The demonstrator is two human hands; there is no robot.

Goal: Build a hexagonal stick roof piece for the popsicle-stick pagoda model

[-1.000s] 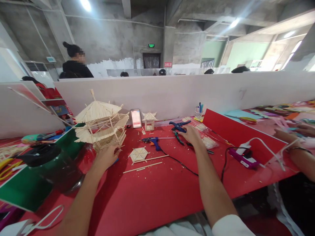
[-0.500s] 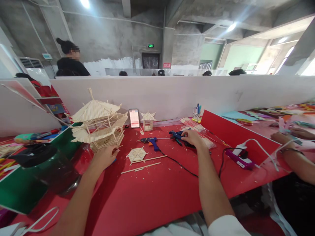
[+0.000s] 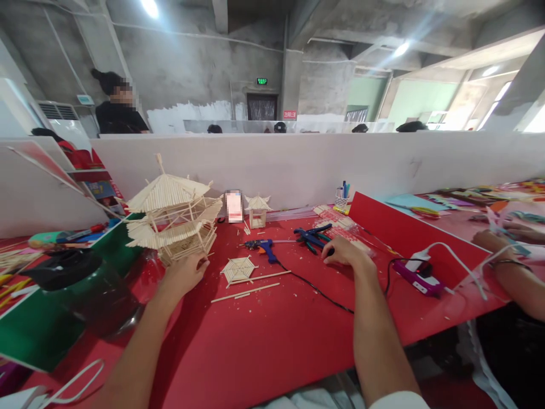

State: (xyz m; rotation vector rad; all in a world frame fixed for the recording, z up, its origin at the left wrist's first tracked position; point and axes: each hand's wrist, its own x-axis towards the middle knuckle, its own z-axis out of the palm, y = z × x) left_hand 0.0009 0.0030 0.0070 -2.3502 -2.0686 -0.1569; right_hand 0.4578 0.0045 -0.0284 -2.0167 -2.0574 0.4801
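Note:
My left hand (image 3: 184,279) is closed, fingers curled, beside the base of a pagoda model (image 3: 170,196) built of thin wooden sticks. Whatever it may hold is hidden. My right hand (image 3: 349,254) bends down to the tabletop with fingers together, just right of blue-handled pliers (image 3: 313,234); its fingertips hide anything between them. Between my hands lie a blue glue gun (image 3: 267,250), a web-shaped hexagonal stick panel (image 3: 238,270) and several loose sticks (image 3: 247,292).
A small stick pavilion (image 3: 258,212) and a phone (image 3: 234,206) stand near the white partition (image 3: 289,165). At left is a large dark jug (image 3: 91,295). A purple power strip (image 3: 419,278) sits by the red divider (image 3: 409,241). At right, another person's arm (image 3: 517,278) rests on the table.
My right hand has drawn off the pliers, moving right and slightly toward me. My left hand stays by the pagoda's base, with only a small shift.

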